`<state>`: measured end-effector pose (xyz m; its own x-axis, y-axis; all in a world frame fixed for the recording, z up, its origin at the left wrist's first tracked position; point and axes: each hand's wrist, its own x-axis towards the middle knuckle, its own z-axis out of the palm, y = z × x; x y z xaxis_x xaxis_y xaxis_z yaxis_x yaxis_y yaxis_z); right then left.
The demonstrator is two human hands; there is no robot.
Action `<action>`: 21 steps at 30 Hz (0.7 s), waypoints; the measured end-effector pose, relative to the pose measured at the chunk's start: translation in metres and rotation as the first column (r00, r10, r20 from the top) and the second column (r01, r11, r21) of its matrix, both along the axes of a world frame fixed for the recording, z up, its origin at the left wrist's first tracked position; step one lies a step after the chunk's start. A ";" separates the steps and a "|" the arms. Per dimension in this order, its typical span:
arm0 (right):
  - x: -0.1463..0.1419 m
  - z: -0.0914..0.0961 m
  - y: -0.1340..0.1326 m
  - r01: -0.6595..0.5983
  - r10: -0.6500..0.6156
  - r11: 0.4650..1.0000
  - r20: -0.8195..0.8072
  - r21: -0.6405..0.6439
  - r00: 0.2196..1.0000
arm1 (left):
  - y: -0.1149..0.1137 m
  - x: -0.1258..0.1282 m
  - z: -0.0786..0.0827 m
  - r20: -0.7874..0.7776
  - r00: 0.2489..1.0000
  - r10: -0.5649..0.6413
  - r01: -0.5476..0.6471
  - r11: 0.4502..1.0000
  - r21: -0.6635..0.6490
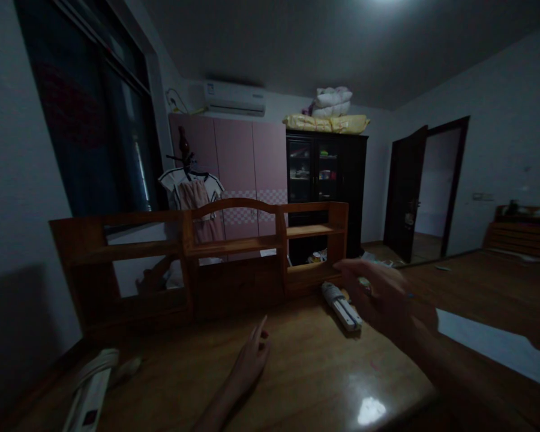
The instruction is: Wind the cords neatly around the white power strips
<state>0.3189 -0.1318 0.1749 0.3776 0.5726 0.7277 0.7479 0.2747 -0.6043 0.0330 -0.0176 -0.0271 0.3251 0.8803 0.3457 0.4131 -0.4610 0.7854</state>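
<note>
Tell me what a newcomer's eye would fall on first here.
Likely the left hand, low over the middle of the desk, and the right hand, raised in view beside a white cord-wrapped strip. Next, the wooden shelf along the far edge, with the pink wardrobe behind it.

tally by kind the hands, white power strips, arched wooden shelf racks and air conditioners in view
Hands: 2 (left hand, right hand)
White power strips: 2 (left strip, right strip)
Arched wooden shelf rack: 1
Air conditioner: 1
Total: 6
</note>
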 end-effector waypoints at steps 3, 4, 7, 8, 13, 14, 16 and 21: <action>0.020 -0.015 0.060 -0.138 0.200 0.974 0.392 -0.180 0.898 | 0.000 0.000 0.000 -0.004 1.000 -0.014 0.014 1.000 0.003; 0.030 -0.029 0.081 -0.093 0.210 0.961 0.471 -0.261 0.856 | 0.000 -0.001 -0.001 -0.006 1.000 -0.020 0.020 1.000 0.010; 0.058 -0.085 0.127 0.023 0.241 0.900 0.540 -0.435 0.806 | 0.001 -0.002 -0.002 -0.018 0.999 -0.039 0.040 0.999 0.026; 0.066 -0.104 0.136 0.048 0.235 0.888 0.542 -0.457 0.807 | 0.001 -0.002 -0.002 -0.021 0.999 -0.043 0.044 0.999 0.022; 0.088 -0.165 0.161 0.170 0.147 0.850 0.535 -0.498 0.832 | 0.005 -0.002 -0.006 -0.017 0.999 -0.035 0.034 0.999 -0.033; 0.090 -0.171 0.165 0.179 0.138 0.846 0.531 -0.503 0.836 | 0.007 -0.002 -0.007 -0.015 0.999 -0.033 0.033 0.999 -0.037; 0.094 -0.179 0.171 0.181 0.135 0.842 0.523 -0.508 0.842 | 0.010 -0.002 -0.010 -0.012 0.999 -0.038 0.038 0.998 -0.040; 0.100 -0.190 0.179 0.140 0.152 0.861 0.510 -0.489 0.847 | 0.014 0.000 -0.013 -0.009 0.999 -0.046 0.046 0.997 -0.062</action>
<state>0.4187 0.0470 -0.0146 0.0259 0.9036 0.4276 0.9819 0.0573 -0.1805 0.0332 -0.0031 -0.0399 0.3693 0.8839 0.2871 0.4011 -0.4302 0.8087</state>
